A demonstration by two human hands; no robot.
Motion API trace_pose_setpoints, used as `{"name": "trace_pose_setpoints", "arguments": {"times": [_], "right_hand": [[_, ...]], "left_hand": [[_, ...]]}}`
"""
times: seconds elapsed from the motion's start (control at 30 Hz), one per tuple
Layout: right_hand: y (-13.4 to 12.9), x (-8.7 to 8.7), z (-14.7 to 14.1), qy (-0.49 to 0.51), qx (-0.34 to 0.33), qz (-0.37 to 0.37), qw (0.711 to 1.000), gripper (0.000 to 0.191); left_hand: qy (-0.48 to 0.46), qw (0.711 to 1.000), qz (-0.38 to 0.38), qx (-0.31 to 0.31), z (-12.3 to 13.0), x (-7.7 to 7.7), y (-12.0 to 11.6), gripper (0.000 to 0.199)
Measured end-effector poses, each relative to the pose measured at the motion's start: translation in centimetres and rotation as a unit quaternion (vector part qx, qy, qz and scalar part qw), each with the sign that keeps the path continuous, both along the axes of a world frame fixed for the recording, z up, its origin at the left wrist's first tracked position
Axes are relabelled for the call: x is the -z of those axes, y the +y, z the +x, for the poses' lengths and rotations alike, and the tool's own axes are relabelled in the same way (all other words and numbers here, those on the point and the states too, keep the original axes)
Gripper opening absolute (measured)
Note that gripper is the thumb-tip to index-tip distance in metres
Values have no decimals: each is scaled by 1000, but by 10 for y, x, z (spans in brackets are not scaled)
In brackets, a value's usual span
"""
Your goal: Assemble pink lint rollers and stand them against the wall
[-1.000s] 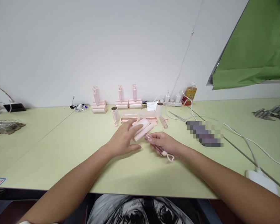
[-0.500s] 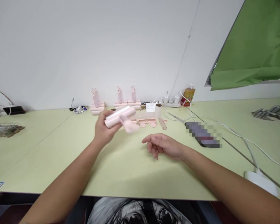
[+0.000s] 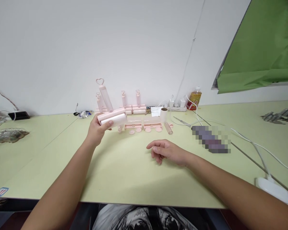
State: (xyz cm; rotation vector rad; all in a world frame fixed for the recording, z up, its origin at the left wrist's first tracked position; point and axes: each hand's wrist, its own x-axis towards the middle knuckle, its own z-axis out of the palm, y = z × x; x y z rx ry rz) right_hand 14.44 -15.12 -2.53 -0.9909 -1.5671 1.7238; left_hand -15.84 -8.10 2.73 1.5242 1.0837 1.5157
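Observation:
A pink lint roller (image 3: 112, 114) with a white roll is held up by my left hand (image 3: 96, 129), its fingers wrapped round the left end. Its clear pink handle, tipped with a heart-shaped loop, points up. My right hand (image 3: 162, 151) hovers over the table, fingers loosely curled but apart, holding nothing. Pink trays (image 3: 152, 126) and small pink discs lie beyond my hands, with a clear pink tube (image 3: 168, 128) and a white cardboard-cored roll (image 3: 163, 115) at their right.
Similar pink rollers (image 3: 139, 109) stand along the wall. A power strip (image 3: 177, 108), a bottle (image 3: 194, 98), scissors, a blurred-out dark object (image 3: 210, 139) and white cables are at the right. Bagged items (image 3: 8, 136) lie far left.
My left hand has moved left and turned the roller, so its handle now points up instead of down to the right. My right hand has hardly moved.

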Motion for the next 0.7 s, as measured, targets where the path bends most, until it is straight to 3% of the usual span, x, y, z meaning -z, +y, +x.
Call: {"name": "trace_pose_setpoints", "arguments": {"times": [0.13, 0.27, 0.4, 0.5, 0.6, 0.7], "right_hand": [[-3, -4, 0, 68, 58, -24, 996, 49], [-3, -9, 0, 144, 47, -57, 987, 49], [0, -7, -2, 112, 90, -74, 987, 36], [0, -6, -5, 77, 118, -77, 987, 32], [-1, -6, -9, 49, 134, -67, 988, 32], [-4, -5, -11, 50, 137, -50, 988, 32]], "left_hand": [[34, 997, -31, 62, 29, 16, -14, 60], [100, 978, -48, 177, 67, 36, -38, 57], [174, 951, -51, 252, 83, 45, -52, 51], [296, 933, 34, 203, 79, 40, -53, 51], [421, 882, 169, 130, 77, 35, -57, 61], [487, 843, 214, 74, 83, 34, -64, 61]]}}
